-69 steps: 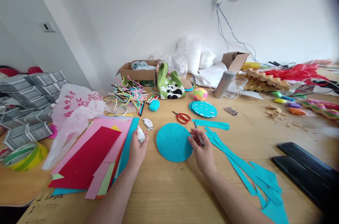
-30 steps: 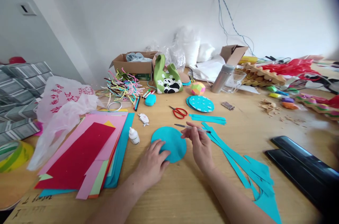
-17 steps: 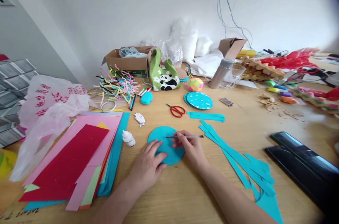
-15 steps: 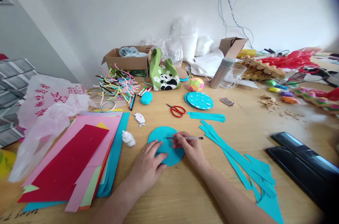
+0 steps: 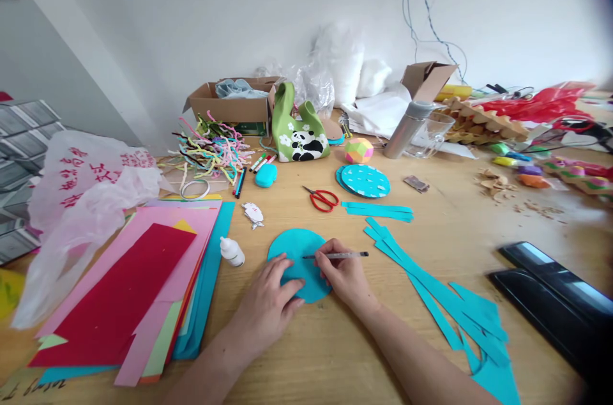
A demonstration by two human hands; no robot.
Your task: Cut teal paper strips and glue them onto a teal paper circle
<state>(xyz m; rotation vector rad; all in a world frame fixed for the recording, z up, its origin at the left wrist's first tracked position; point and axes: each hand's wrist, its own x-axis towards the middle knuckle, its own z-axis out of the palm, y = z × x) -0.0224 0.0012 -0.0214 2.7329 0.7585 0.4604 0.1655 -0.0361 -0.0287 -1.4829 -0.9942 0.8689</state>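
A round blue felt piece (image 5: 297, 240) lies flat on the wooden table in front of me. My left hand (image 5: 272, 293) rests on its left side, fingers spread and pressing it down. In my right hand (image 5: 345, 271) is a slim pen (image 5: 352, 255), pinched between thumb and fingers, its tip on or just above the felt near the middle. Left of the felt stands a small white glue bottle (image 5: 232, 252). Red-handled scissors (image 5: 323, 200) lie behind it, beside a stack of blue discs with pale marks (image 5: 366, 181).
Coloured sheets (image 5: 119, 290) are piled at the left by a plastic bag (image 5: 90, 175). Blue strips and scraps (image 5: 431, 283) spread at the right, near a black device (image 5: 541, 315). Farther back are a green panda bag (image 5: 301, 137), a silver bottle (image 5: 407, 130) and a cardboard box (image 5: 230, 108).
The pen tip has shifted slightly downward on the felt, and my right hand has moved with it. My left hand stays in place. The view has turned a little.
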